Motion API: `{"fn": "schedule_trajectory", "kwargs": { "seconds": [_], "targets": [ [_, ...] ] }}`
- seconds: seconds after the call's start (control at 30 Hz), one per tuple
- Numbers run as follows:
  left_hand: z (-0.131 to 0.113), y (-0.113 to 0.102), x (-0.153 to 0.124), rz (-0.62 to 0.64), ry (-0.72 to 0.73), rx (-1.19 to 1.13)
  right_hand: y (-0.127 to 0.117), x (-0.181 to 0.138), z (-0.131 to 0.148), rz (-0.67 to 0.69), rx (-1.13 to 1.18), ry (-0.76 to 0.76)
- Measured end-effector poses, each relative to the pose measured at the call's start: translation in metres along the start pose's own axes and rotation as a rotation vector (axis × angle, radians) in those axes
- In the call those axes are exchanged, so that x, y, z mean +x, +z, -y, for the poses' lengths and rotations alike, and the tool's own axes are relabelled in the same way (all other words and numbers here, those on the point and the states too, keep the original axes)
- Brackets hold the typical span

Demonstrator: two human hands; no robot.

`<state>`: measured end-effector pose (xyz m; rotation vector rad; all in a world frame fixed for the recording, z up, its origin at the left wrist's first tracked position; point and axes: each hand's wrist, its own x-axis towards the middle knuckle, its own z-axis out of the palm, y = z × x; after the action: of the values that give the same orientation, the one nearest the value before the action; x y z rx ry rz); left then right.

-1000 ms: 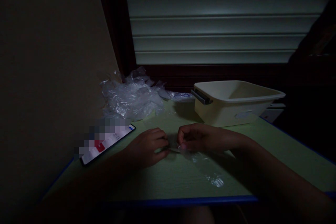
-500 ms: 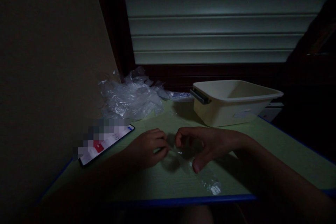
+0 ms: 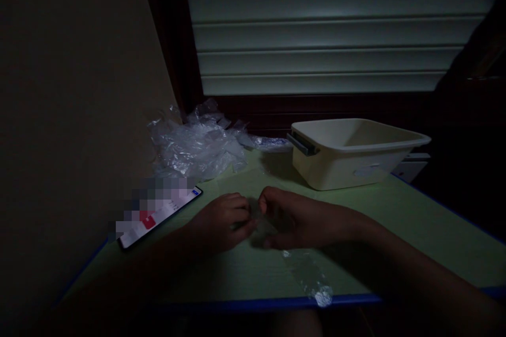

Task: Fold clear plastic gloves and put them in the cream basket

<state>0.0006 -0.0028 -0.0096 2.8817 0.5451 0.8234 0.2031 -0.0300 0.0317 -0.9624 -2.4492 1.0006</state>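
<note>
The light is dim. My left hand [image 3: 221, 222] and my right hand [image 3: 294, 220] meet at the middle of the green table [image 3: 395, 216], fingers curled and pinching one end of a clear plastic bag [image 3: 306, 273]. The bag lies flat and trails toward the table's near edge, below my right hand. Both hands rest on the tabletop, fingertips almost touching.
A heap of crumpled clear plastic bags [image 3: 197, 142] lies at the back left by the wall. A cream plastic bin [image 3: 351, 152] with a dark handle stands at the back right. A lit phone [image 3: 158, 216] lies left of my left hand. Closed blinds [image 3: 324, 37] hang behind.
My right hand has closed in toward the left hand and its fingers have curled down onto the bag's end. The bag has slid slightly toward the near edge.
</note>
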Motion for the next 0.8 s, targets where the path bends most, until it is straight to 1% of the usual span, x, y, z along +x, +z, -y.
{"fn": "schedule_trajectory", "kwargs": {
  "seconds": [0.2,0.43,0.53,0.63,0.73,0.8],
  "targets": [
    [-0.002,0.000,0.000,-0.027,-0.015,0.018,-0.002,0.002,-0.010,-0.083,0.104,-0.026],
    [-0.006,-0.003,0.000,-0.049,-0.053,-0.008,-0.001,0.005,-0.020,-0.031,0.257,0.017],
    [-0.006,-0.003,-0.001,-0.048,-0.068,0.008,-0.001,0.006,-0.021,-0.051,0.256,0.026],
    [-0.005,-0.003,-0.002,-0.086,-0.055,0.069,-0.001,0.008,-0.021,-0.077,0.240,0.038],
    [-0.008,-0.005,-0.002,-0.125,-0.020,0.151,0.000,0.009,-0.024,-0.115,0.156,0.062],
    [-0.011,-0.006,-0.002,-0.115,0.007,0.186,0.001,0.010,-0.027,-0.135,0.085,0.079]
  ]
}}
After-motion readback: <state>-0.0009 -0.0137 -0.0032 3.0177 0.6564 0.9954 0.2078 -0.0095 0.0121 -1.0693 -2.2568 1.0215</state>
